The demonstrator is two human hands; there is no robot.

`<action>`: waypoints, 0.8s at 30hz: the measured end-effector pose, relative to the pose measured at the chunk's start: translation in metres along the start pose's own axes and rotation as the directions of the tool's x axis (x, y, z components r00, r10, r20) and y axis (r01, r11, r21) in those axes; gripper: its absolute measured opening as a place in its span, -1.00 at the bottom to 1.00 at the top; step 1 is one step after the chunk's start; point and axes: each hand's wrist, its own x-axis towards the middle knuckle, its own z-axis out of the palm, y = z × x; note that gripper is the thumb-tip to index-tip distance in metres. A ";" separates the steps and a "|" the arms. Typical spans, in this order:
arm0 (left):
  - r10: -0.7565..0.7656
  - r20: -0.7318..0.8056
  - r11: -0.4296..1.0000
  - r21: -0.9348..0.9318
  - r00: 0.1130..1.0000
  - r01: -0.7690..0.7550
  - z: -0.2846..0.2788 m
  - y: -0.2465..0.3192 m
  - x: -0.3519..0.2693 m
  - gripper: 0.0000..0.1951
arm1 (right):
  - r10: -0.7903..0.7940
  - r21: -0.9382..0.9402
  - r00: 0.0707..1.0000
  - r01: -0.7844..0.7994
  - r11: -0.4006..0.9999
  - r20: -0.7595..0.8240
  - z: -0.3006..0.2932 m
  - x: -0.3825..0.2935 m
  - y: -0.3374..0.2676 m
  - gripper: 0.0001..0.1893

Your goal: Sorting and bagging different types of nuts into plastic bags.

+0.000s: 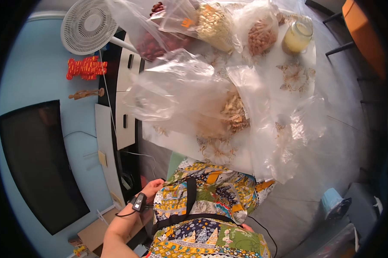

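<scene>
My left hand (153, 187) is at the left edge of the patterned garment (210, 193) on my lap, fingertips bent against the cloth; a strapped device (139, 202) sits on that wrist. Only a sliver of my right hand (247, 227) shows past the garment's right side, and whatever it touches is hidden. Before me on the table, a transparent plastic bag (177, 93) lies partly over what look like walnut kernels (236, 113). Crumpled transparent plastic (297, 129) spreads to their right, hanging over the near table edge.
Along the table's (287, 75) far side stand bags of dark red dried fruit (163, 45), pale pieces (213, 25) and pinkish-brown nuts (261, 37), plus an open glass jar (297, 38). A fan (89, 25), cabinet (126, 106) and television (40, 167) are left; an orange chair (365, 35) is right.
</scene>
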 end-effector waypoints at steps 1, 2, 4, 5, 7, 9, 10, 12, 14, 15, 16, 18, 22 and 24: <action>0.009 0.035 1.000 -0.014 0.999 -0.009 0.000 0.009 0.009 -0.86 | 0.003 -0.016 0.999 -0.004 1.000 -0.033 -0.001 0.014 0.009 -0.66; -0.024 0.061 1.000 0.014 0.998 0.023 -0.010 0.014 0.019 -0.87 | 0.001 -0.041 0.998 -0.003 0.999 -0.056 0.001 0.030 0.000 -0.67; -0.090 0.111 0.991 0.112 0.990 0.078 -0.016 0.022 0.046 -0.92 | -0.011 -0.085 0.993 0.001 0.996 -0.118 0.003 0.053 -0.016 -0.68; -0.128 0.140 0.975 0.201 0.982 0.098 -0.023 0.024 0.064 -0.93 | -0.018 -0.099 0.987 0.003 0.995 -0.157 0.009 0.062 -0.026 -0.68; -0.152 0.245 0.945 0.320 0.957 0.068 -0.057 0.008 0.102 -0.94 | -0.035 -0.133 0.972 0.004 0.991 -0.231 0.029 0.077 -0.042 -0.69; -0.169 0.346 0.940 0.337 0.923 0.046 -0.071 -0.002 0.142 -0.94 | -0.050 -0.155 0.941 -0.003 0.988 -0.336 0.047 0.085 -0.046 -0.70; -0.161 0.356 0.930 0.366 0.921 0.021 -0.077 -0.005 0.159 -0.95 | -0.056 -0.168 0.919 -0.011 0.986 -0.390 0.061 0.087 -0.043 -0.70; -0.147 0.390 0.921 0.389 0.909 -0.018 -0.087 -0.015 0.167 -0.95 | -0.151 -0.130 0.910 0.109 0.986 -0.386 0.079 0.088 -0.035 -0.72; -0.090 0.431 0.907 0.409 0.898 -0.105 -0.088 -0.016 0.169 -0.94 | -0.207 -0.150 0.882 0.158 0.976 -0.423 0.094 0.085 -0.025 -0.74; -0.053 0.453 0.897 0.413 0.890 -0.156 -0.088 -0.013 0.174 -0.93 | -0.244 -0.167 0.862 0.187 0.968 -0.445 0.102 0.088 -0.027 -0.74; -0.086 0.434 0.883 0.450 0.897 -0.133 -0.088 -0.009 0.177 -0.89 | -0.240 -0.132 0.843 0.201 0.971 -0.481 0.110 0.089 -0.030 -0.74; 0.015 0.465 0.889 0.400 0.885 -0.225 -0.083 -0.001 0.175 -0.87 | -0.287 -0.137 0.816 0.253 0.958 -0.502 0.113 0.095 -0.016 -0.72; 0.299 0.467 0.804 0.346 0.832 -0.483 -0.075 0.008 0.175 -0.80 | -0.402 -0.271 0.754 0.301 0.915 -0.520 0.111 0.103 0.007 -0.68; 0.363 0.489 0.756 0.343 0.793 -0.557 -0.068 0.010 0.171 -0.78 | -0.334 -0.264 0.783 0.223 0.938 -0.525 0.118 0.092 -0.009 -0.68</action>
